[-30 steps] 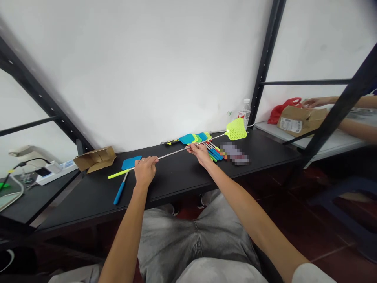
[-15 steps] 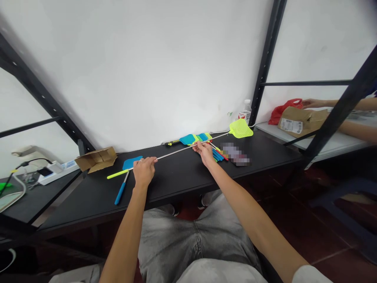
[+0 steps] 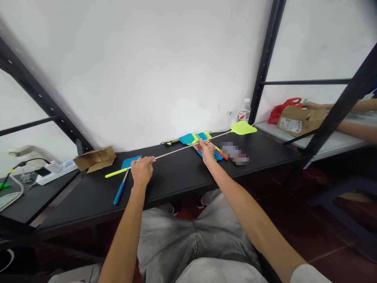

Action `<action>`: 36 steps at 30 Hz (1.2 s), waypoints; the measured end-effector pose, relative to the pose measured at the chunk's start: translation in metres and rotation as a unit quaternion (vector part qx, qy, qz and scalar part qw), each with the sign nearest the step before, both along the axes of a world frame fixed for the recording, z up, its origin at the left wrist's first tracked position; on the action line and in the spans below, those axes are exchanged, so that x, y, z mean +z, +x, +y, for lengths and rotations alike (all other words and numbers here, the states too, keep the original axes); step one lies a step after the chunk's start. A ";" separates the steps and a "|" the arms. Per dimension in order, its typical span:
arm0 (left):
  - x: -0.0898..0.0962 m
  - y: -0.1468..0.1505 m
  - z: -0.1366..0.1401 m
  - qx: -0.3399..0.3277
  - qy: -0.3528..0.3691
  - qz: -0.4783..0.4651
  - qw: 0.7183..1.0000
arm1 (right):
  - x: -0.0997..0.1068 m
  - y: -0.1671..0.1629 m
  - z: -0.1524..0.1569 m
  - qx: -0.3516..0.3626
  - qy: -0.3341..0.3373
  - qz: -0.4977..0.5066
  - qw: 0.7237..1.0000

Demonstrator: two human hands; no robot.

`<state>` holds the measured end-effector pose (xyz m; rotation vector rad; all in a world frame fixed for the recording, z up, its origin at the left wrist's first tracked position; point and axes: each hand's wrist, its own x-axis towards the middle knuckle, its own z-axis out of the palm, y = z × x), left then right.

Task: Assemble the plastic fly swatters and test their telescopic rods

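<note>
Swatter with the yellow-green head is stretched out long above the black table, its thin metal rod running from my left hand up to my right hand and on past it to the mesh head, which hangs in the air close to the water bottle. My left grip is closed around the rod just ahead of the yellow handle; my right grip is pinched on the rod further along.

From where I sit, the worry is that rod. I judge it telescopic and slender, so any pull that is not straight along its length could bend a section or jam it. If my right fingers slip, the head could dip and knock the bottle, or drop onto the pile of swatters lying under my right hand and scatter them. The blue swatter lies just beside my left hand; a careless sweep of the yellow handle would push it toward the cardboard box. Another person's arms work at the next table, well apart.
</note>
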<state>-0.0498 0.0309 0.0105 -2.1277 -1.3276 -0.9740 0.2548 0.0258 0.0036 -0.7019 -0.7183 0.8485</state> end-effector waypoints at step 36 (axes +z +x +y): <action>0.001 -0.006 -0.002 0.003 0.006 -0.054 0.999 | 0.002 0.002 -0.004 0.009 0.009 -0.009 1.000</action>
